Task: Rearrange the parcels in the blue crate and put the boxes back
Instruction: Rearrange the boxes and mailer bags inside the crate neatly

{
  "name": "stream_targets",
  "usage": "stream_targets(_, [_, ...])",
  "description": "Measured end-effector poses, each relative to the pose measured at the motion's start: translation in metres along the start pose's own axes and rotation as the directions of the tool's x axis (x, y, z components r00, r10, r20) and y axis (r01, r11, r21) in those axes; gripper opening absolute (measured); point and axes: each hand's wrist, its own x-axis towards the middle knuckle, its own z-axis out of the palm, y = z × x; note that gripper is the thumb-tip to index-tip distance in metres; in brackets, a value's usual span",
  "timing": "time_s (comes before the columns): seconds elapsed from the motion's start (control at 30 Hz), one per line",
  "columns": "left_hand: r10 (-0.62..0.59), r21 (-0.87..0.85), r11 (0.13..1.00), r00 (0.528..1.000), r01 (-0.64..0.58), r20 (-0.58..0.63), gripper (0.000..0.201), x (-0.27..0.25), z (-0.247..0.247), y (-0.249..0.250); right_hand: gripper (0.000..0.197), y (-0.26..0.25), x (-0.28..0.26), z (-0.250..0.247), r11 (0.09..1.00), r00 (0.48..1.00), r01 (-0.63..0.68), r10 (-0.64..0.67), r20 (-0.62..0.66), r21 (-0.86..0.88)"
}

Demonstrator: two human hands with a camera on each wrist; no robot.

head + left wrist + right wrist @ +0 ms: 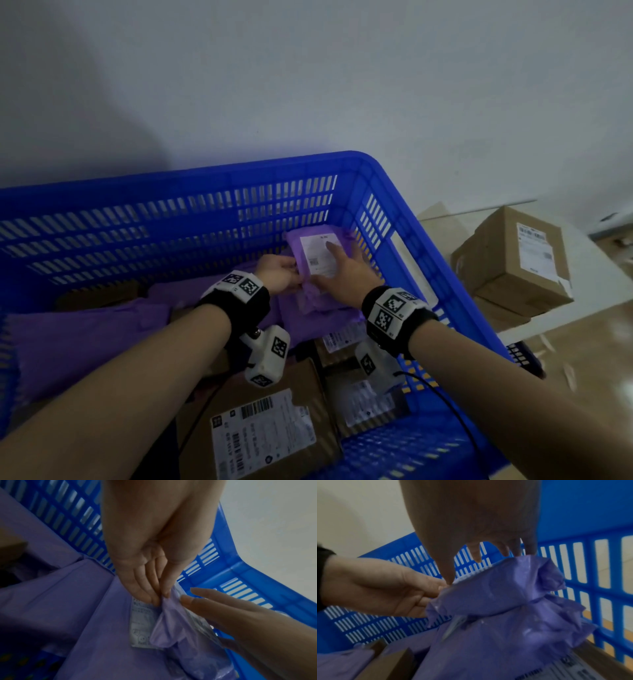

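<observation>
Crate: the blue crate [191, 192] sits in front of the person, its far right corner close to the wall; both forearms reach down into it.

Parcel in hand: a small purple parcel [317, 263] with a white label stands tilted in the far right corner of the crate, leaning toward the right wall.

Left hand: the left hand [279, 274] pinches the parcel's left edge, thumb and fingertips [154, 599] closed on a fold of the purple film.

Right hand: the right hand [346, 274] lies over the label with fingers spread and fairly straight, steadying rather than gripping, by the look of it.

Other purple parcels: a large purple bag [78, 339] lies flat along the left side of the crate, and another purple bag [496, 642] sits under the one being handled.

Boxes inside: a labelled cardboard box [270, 428] lies by the near edge, with a second labelled box [366, 397] beside it against the right wall.

Boxes outside: a stack of cardboard boxes [513, 260] waits on the floor, right of the crate and apart from it.

Progress: I'd call it midway. The soft parcels are being packed into the far corner, and that outside stack has not yet gone back in.
</observation>
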Motion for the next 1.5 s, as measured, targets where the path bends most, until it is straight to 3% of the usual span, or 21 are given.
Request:
stream_targets(0.2, [-0.067,0.069,0.995,0.998,0.067,0.003,0.043,-0.003,-0.018,-0.008,0.082,0.002,0.005,0.006,0.996,0.996,0.043,-0.036,0.085,-0.08])
stream_targets(0.4, [-0.144,0.02,0.989,0.979,0.148,-0.142,0.036,-0.009,-0.073,-0.035,0.081,-0.007,0.008,0.004,0.985,0.995,0.046,-0.031,0.091,-0.164])
stream_targets(0.57, [-0.277,-0.159,0.955,0.942,0.249,-0.189,0.035,-0.013,-0.111,-0.067,0.064,-0.051,0.005,0.007,0.953,0.973,0.232,-0.227,0.049,-0.195])
stream_targets(0.67, [-0.337,-0.284,0.912,0.935,0.295,-0.113,0.035,-0.013,-0.107,-0.08,0.054,-0.084,0.005,0.022,0.917,0.908,0.384,-0.353,0.226,-0.11])
stream_targets(0.8, [-0.379,-0.382,0.858,0.925,0.343,-0.018,0.027,-0.013,-0.092,-0.081,0.059,-0.111,0.013,0.058,0.885,0.811,0.435,-0.306,0.498,-0.166])
stream_targets(0.87, [-0.36,-0.37,0.876,0.93,0.308,-0.078,0.031,-0.007,-0.09,-0.082,0.06,-0.113,0.019,0.075,0.851,0.769,0.479,-0.289,0.571,-0.214])
stream_targets(0.97, [-0.287,-0.242,0.946,0.905,0.216,-0.315,0.029,0.005,-0.099,-0.088,0.06,-0.108,0.028,0.093,0.788,0.734,0.544,-0.28,0.619,-0.288])
stream_targets(1.07, [-0.08,0.147,0.977,0.901,0.156,-0.427,0.028,0.009,-0.113,-0.102,0.051,-0.105,0.035,0.107,0.689,0.737,0.604,-0.291,0.61,-0.401])
stream_targets(1.17, [0.095,0.394,0.916,0.914,0.075,-0.395,0.029,0.005,-0.12,-0.114,0.043,-0.111,0.039,0.116,0.606,0.747,0.627,-0.292,0.596,-0.489])
stream_targets(1.3, [0.066,0.48,0.874,0.958,0.08,-0.279,0.038,0.004,-0.124,-0.124,0.036,-0.117,0.042,0.121,0.604,0.781,0.598,-0.292,0.553,-0.526])
stream_targets(1.5, [0.038,0.492,0.865,0.968,0.093,-0.25,0.041,0.004,-0.125,-0.124,0.036,-0.115,0.045,0.12,0.678,0.787,0.573,-0.296,0.542,-0.461])
